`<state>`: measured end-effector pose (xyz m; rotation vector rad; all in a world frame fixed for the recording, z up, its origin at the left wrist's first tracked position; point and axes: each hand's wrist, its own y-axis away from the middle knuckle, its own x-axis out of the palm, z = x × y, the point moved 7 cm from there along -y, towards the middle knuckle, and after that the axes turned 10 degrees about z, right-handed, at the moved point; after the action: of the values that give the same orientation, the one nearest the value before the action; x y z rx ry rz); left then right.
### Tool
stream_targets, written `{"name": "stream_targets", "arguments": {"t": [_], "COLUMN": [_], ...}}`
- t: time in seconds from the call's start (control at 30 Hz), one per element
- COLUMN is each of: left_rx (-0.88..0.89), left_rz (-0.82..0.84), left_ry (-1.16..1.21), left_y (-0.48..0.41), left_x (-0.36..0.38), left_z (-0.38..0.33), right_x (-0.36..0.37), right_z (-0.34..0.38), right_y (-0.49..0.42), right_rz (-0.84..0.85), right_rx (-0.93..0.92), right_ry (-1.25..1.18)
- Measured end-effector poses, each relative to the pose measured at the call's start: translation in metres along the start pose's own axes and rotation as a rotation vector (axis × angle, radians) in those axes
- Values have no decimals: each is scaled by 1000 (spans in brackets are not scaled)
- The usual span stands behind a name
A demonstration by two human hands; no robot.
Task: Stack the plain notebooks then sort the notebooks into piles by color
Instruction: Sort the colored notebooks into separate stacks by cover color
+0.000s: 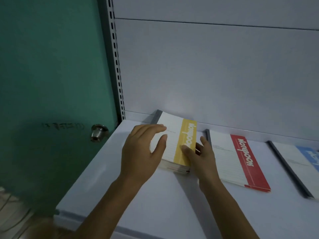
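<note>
Yellow-banded notebook stack (179, 142) sits at the back left of the white shelf (155, 204). Left hand (139, 152) rests loose-fingered on its cover, right hand (202, 157) presses straight fingers along its right edge. Red-banded pile (241, 161) lies just beside.

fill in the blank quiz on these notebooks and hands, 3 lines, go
The left hand and right hand flank a stack topped by a ____ band.
The red-banded notebook lies to that stack's ____.
The cropped notebook at the frame's edge has a ____ band.
Missing words: yellow; right; blue.
</note>
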<state>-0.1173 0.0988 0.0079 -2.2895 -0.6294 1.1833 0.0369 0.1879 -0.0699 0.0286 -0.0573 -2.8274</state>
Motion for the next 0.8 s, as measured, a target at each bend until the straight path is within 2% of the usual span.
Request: {"name": "stream_targets", "arguments": {"t": [0.13, 0.2, 0.27, 0.33, 0.4, 0.5, 0.6, 0.7, 0.8], "left_rx": [-237, -393, -467, -531, -541, -428, -349, -196, -149], "left_rz": [59, 213, 386, 498, 583, 690, 626, 364, 239], "left_ry": [280, 335, 356, 479, 552, 402, 315, 219, 305], "left_y": [-22, -26, -23, -15, -12, -16, -20, -15, 1], "left_x": [4, 17, 32, 47, 56, 58, 46, 16, -7], "left_z": [50, 74, 82, 88, 93, 98, 97, 87, 69], "right_x": [-12, -15, -13, -10, -8, 0, 6, 12, 10], "right_z": [-1, 1, 3, 1, -2, -4, -9, -9, -11], "right_y": [32, 52, 69, 85, 102, 123, 131, 139, 150], "right_rz": [-88, -158, -232, -312, -406, -515, -587, -627, -656], "right_rx": [10, 15, 26, 42, 43, 30, 17, 8, -5], "right_ry": [51, 61, 65, 43, 10, -29, -57, -105, -119]}}
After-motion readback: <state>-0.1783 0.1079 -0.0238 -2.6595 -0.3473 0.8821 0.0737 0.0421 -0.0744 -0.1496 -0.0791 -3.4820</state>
